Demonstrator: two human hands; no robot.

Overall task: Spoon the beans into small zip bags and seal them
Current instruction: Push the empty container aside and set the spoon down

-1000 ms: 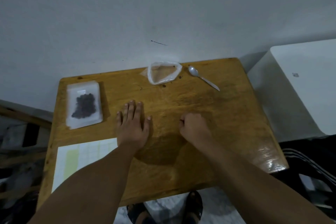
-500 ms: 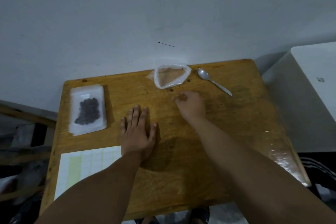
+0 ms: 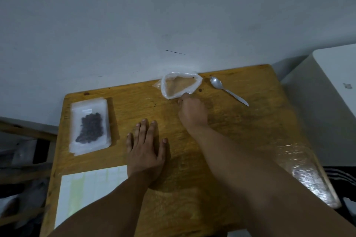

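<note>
An open clear plastic bag point(image 3: 163, 86) with a rolled rim lies at the table's far edge; I see no beans in it. My right hand point(image 3: 193, 111) reaches to its near rim with curled fingers, fingertips touching the plastic; a pinch is not visible. A metal spoon point(image 3: 227, 91) lies to the right of that bag, untouched. At the left, a stack of small zip bags point(image 3: 90, 106) holds dark beans point(image 3: 90, 128) in the top bag. My left hand point(image 3: 144, 150) rests flat on the wooden table point(image 3: 240, 131), fingers straight.
A pale gridded sheet point(image 3: 86, 188) lies at the front left corner. A white box point(image 3: 327, 92) stands right of the table. Shiny plastic wrap point(image 3: 300, 169) covers the front right corner. A wall rises directly behind the table. One loose bean point(image 3: 200, 90) lies by the open bag.
My right hand moved from the table's middle forward to the open bag's near rim. My left hand stayed flat in place.
</note>
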